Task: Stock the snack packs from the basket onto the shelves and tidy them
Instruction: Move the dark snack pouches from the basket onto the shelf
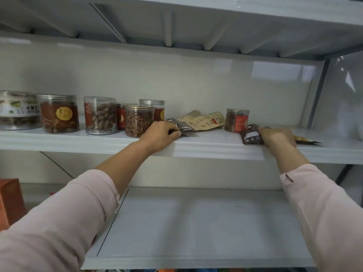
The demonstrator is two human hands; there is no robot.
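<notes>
On the white middle shelf [212,146] my left hand [160,135] grips a dark snack pack [185,128] that lies flat near the front edge. My right hand [278,138] holds another dark brown snack pack [251,136] at the shelf's front edge; a thin dark-and-gold pack [308,141] sticks out to the right from under that hand. Two tan kraft packs [204,120] lie flat behind the left pack, toward the back wall. The basket is out of view.
Several clear jars of nuts [100,115] stand in a row on the left of the same shelf, and one small jar [236,120] stands between my hands. Below is a bare white shelf [196,222]. An orange box [9,201] sits at the lower left.
</notes>
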